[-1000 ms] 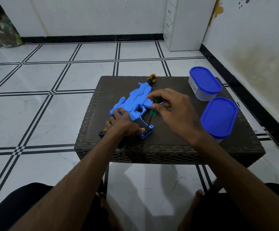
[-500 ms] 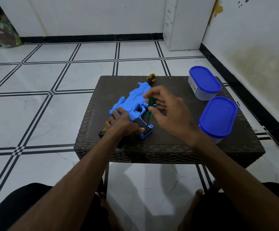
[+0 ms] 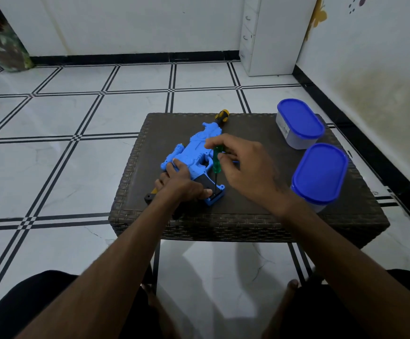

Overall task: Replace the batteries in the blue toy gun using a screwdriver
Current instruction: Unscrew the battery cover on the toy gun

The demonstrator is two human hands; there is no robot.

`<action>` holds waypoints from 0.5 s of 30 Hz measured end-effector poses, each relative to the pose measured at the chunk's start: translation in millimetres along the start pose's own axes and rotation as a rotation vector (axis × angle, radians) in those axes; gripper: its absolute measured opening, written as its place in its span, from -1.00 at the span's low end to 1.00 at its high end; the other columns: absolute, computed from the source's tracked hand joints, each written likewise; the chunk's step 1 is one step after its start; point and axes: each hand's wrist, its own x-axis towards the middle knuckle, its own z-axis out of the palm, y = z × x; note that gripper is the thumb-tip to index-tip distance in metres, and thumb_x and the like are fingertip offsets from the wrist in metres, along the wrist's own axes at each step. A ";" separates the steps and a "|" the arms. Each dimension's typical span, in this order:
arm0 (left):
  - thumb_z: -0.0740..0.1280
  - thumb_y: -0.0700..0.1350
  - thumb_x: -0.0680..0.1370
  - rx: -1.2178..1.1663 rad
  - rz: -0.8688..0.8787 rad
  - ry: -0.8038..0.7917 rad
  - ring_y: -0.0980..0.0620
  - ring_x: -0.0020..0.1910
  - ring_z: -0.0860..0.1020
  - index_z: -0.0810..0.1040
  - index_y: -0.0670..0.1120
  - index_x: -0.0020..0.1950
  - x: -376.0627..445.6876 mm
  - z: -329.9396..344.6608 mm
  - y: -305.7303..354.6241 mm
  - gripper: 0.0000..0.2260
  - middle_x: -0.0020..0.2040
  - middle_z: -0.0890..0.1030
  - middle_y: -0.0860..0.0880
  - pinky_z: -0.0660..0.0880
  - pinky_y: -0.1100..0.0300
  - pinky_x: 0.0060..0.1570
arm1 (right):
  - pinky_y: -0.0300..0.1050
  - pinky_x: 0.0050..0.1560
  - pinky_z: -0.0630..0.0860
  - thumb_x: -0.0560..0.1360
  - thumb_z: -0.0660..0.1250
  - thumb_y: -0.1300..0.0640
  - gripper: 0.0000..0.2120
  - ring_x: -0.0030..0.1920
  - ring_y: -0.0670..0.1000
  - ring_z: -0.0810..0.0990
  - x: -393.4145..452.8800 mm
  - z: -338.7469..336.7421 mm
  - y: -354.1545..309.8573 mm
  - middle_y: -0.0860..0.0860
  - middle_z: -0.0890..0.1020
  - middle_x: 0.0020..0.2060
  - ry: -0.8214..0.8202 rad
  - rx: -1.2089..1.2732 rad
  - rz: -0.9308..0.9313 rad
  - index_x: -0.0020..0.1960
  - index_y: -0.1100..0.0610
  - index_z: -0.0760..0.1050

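Observation:
The blue toy gun [image 3: 195, 150] lies flat on the dark wicker table [image 3: 248, 216], its black grip pointing toward me. My left hand [image 3: 183, 184] presses down on the gun's body and grip, thumb against the grip's base. My right hand [image 3: 245, 167] pinches the green-handled screwdriver [image 3: 217, 160] by its top. The screwdriver stands nearly upright, its thin shaft reaching down to the black grip panel near the blue butt end.
A second screwdriver with a yellow-and-black handle [image 3: 221, 115] lies at the table's far edge beyond the gun's muzzle. Two blue-lidded plastic containers [image 3: 299, 122] [image 3: 320, 172] stand on the table's right side. A black-and-yellow object [image 3: 151, 195] pokes out under my left wrist.
My right hand has raised the green screwdriver from a slant to nearly upright over the grip and shifted slightly left. My left hand has stayed on the gun.

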 end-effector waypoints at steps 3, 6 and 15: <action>0.42 0.29 0.41 0.007 0.002 0.007 -0.22 0.56 -0.17 -0.34 -0.12 0.56 -0.5 0.4 0.4 0.12 0.58 -0.28 -0.16 -0.11 -0.13 0.50 | -0.16 0.02 0.62 0.55 0.36 0.23 -0.78 0.08 0.01 0.65 -0.6 2.5 -2.3 0.03 0.63 0.19 0.021 0.029 -0.004 0.17 0.11 0.64; 0.42 0.28 0.41 0.006 0.010 0.017 -0.22 0.56 -0.16 -0.33 -0.12 0.56 -1.0 0.3 0.1 0.11 0.58 -0.27 -0.16 -0.10 -0.13 0.50 | -0.31 -0.04 0.58 0.46 0.48 0.17 -0.80 -0.05 -0.06 0.63 -0.3 3.1 -1.9 0.04 0.60 0.04 0.037 0.026 0.015 0.09 0.08 0.68; 0.44 0.27 0.40 -0.003 0.006 0.022 -0.22 0.56 -0.15 -0.31 -0.13 0.56 -0.8 0.6 0.1 0.13 0.58 -0.25 -0.17 -0.10 -0.13 0.50 | -0.01 -0.08 0.65 0.48 0.30 0.31 -0.74 -0.11 0.00 0.68 -3.0 1.9 -4.6 0.03 0.69 -0.05 0.025 -0.041 0.035 0.13 0.11 0.58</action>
